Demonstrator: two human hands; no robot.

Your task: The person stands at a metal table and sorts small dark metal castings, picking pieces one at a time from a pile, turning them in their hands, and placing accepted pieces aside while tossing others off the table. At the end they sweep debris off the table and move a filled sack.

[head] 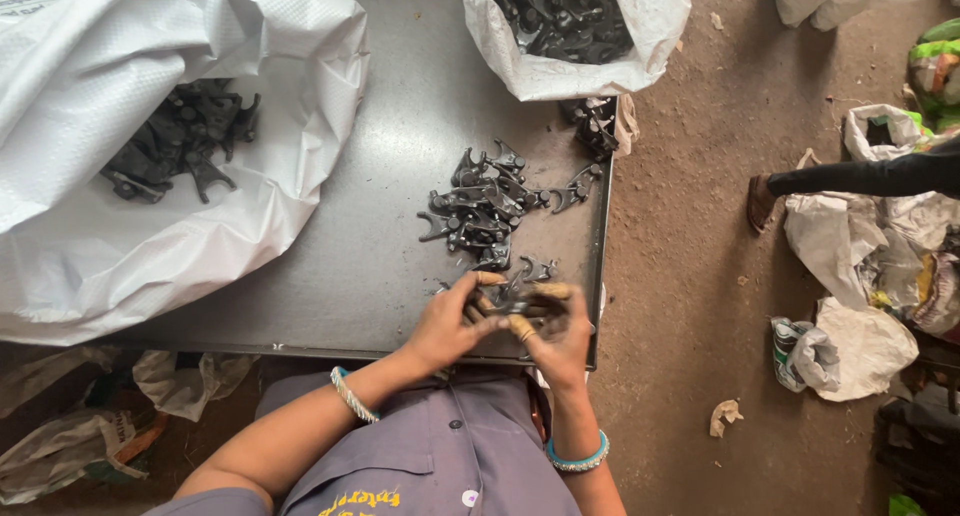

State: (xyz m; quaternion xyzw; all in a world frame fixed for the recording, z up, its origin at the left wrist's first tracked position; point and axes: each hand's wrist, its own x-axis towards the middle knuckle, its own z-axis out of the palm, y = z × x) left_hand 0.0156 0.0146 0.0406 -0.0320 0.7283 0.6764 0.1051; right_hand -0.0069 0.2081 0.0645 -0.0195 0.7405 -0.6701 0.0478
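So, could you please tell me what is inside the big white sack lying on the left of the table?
The big white sack holds a heap of dark metal parts, visible through its open mouth. How many more lie deeper cannot be seen, because the folded sack fabric covers them.

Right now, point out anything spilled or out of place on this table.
A few dark metal parts lie spilled beside the right white sack, near the table edge. The main loose pile sits apart from both hands.

It was a rough small-parts workshop: beyond the hands a worn metal table carried a heap of dark forged metal pieces, woven white sacks held more, and bare dirt floor lay to their right.
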